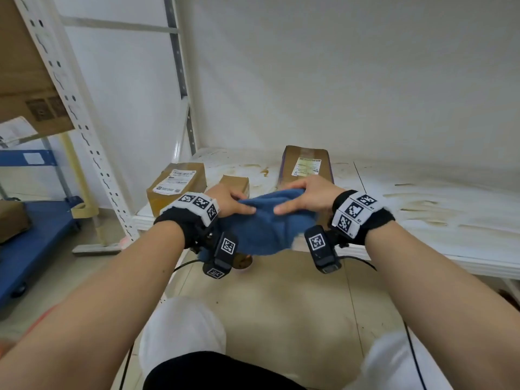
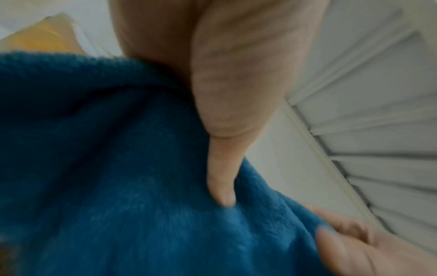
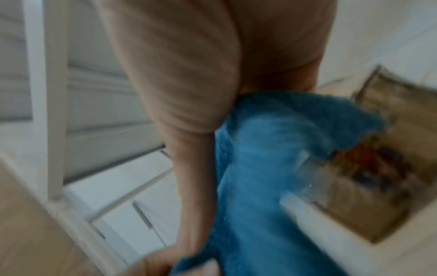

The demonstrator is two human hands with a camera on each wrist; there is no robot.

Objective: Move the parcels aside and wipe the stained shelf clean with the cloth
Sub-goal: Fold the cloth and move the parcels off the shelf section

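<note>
Both hands hold a blue cloth (image 1: 264,220) in the air just in front of the low white shelf (image 1: 422,220). My left hand (image 1: 230,201) grips its left part, thumb on top; the left wrist view shows that thumb pressed into the cloth (image 2: 118,168). My right hand (image 1: 304,195) pinches the right part, and the cloth (image 3: 264,168) hangs below it. Three cardboard parcels stand on the shelf: one at the left end (image 1: 174,187), a small one (image 1: 235,182) behind my left hand, a long flat one (image 1: 306,164) behind my right hand. Brown stains (image 1: 422,206) streak the shelf.
A white perforated upright (image 1: 84,130) stands at the left with a large carton (image 1: 25,74) on a higher shelf. A blue trolley (image 1: 31,243) sits on the floor at far left. My knees (image 1: 183,333) are low in the head view, over a tan floor.
</note>
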